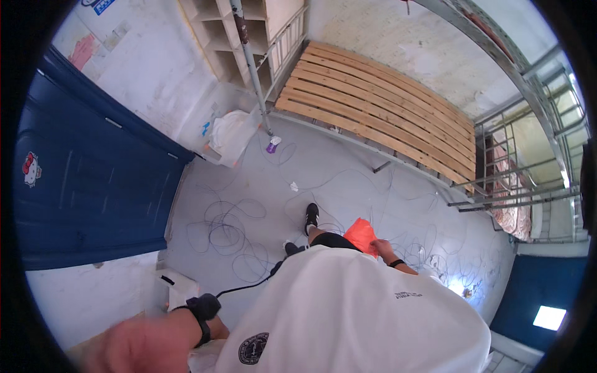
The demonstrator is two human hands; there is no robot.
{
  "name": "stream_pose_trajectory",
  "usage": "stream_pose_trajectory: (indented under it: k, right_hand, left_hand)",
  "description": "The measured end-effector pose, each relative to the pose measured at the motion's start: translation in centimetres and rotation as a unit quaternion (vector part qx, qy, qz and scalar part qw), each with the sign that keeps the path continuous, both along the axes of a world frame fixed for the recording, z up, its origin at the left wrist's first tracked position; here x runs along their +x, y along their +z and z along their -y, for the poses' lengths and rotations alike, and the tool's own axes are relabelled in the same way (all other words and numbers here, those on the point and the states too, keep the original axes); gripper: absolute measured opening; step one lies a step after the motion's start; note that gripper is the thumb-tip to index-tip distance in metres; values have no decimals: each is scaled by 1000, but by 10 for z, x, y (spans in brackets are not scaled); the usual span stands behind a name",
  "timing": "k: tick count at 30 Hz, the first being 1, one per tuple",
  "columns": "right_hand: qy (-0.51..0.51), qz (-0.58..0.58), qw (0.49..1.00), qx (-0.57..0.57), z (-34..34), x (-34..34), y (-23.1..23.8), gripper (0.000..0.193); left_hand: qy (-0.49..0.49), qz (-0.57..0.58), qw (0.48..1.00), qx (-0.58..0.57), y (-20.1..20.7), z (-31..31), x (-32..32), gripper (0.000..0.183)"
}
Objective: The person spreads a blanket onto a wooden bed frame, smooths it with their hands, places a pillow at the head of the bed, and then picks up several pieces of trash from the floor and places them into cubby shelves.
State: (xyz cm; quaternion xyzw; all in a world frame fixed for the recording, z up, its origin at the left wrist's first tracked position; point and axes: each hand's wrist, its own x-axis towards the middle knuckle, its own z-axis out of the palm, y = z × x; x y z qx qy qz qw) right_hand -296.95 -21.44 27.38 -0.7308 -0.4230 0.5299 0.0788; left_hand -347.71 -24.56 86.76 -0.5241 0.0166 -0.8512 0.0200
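My right hand (384,249) is closed on the edge of a bright orange-red plastic bag (359,235), which hangs in front of my right leg. A dark band circles that wrist. Close to the camera at the lower left, my left hand (140,348) is smeared by motion, so its fingers cannot be made out. A black strap with a small dark device (203,306) sits on the left wrist, and a black cable (242,288) runs from it toward my body. Beside that arm stands a whitish container (177,287) against the wall.
Loose thin cable (224,230) lies in loops across the grey floor. A bed frame with wooden slats (379,112) stands along the far wall. At the left are a dark blue door (93,168) and a clear bin (214,155) holding white material. A purple packet (272,145) lies near the bed post.
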Motion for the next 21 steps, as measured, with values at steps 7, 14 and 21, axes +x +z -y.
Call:
stream_pose_trajectory:
  k: [7, 14, 21]
  right_hand:
    - [379, 306, 873, -36, -110, -60, 23, 32]
    - [356, 178, 911, 105, -245, -128, 109, 33]
    - [107, -267, 932, 221, -252, -186, 226, 44]
  left_hand:
    - [-67, -76, 914, -394, -113, -85, -31, 57]
    - [71, -378, 730, -565, -188, -177, -15, 45]
    - [-26, -470, 552, -688, -226, -202, 56, 40]
